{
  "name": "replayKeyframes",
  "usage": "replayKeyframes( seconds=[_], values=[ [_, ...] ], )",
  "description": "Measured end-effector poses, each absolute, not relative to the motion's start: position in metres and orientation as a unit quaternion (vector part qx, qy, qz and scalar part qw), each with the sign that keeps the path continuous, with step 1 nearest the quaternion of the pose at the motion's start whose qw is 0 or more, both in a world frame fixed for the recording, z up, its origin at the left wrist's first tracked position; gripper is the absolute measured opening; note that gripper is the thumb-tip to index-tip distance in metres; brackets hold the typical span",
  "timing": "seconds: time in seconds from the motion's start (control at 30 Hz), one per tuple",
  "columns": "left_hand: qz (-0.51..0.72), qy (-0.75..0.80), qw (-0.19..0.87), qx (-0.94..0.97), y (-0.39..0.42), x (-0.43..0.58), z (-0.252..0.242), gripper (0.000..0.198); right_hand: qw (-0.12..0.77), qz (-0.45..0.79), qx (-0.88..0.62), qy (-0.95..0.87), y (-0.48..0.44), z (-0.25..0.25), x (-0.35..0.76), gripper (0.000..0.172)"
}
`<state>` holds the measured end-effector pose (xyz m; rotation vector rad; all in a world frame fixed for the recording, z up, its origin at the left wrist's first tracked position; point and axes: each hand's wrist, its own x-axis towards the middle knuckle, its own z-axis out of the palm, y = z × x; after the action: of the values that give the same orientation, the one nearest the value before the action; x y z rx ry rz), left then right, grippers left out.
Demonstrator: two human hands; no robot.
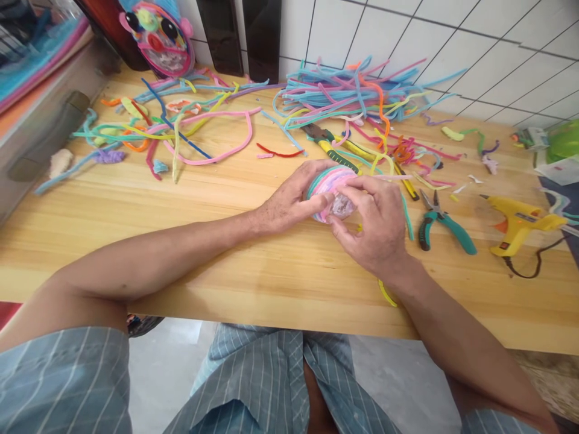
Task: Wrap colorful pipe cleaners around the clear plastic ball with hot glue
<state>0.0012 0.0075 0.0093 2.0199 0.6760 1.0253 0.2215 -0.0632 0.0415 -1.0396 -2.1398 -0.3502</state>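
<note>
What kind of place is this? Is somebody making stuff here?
It looks like a craft table, perhaps at home. Colourful pipe cleaners lie all over the wooden table, a yellow glue gun and pliers sit nearby, and the left hand and right hand hold a coiled pipe-cleaner disc.

the person wears a short-sleeved shirt of blue-grey cloth with thin white stripes (271, 374), hanging loose and creased at the front. its left sleeve (63, 380) ends above the elbow; only a sliver of the right sleeve (497, 422) shows. forearms, left hand (289, 202) and right hand (375, 226) are bare.
</note>
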Motion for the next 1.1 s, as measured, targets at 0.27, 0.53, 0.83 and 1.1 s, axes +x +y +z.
replayKeyframes(
  seconds=[0.27, 0.53, 0.83, 1.1],
  values=[
    [0.396, 0.267, 0.390, 0.787, 0.0074, 0.0012, 0.0097, 0.065, 0.358, -0.127, -0.407, -0.831, -0.0632, 0.0392, 0.2231, 0.044],
    [0.377, 0.248, 0.395, 0.800, 0.0111, -0.0028, 0.0077, 0.075, 0.351, -0.127, -0.433, -0.821, -0.0643, 0.0382, 0.2202, 0.041],
    [0.376, 0.228, 0.390, 0.809, 0.0139, -0.0040, 0.0067, 0.094, 0.355, -0.123, -0.431, -0.821, -0.0634, 0.0347, 0.2214, 0.045],
    [0.375, 0.231, 0.389, 0.809, 0.0136, -0.0039, 0.0064, 0.096, 0.369, -0.143, -0.416, -0.819, -0.0630, 0.0387, 0.2198, 0.042]
  ],
)
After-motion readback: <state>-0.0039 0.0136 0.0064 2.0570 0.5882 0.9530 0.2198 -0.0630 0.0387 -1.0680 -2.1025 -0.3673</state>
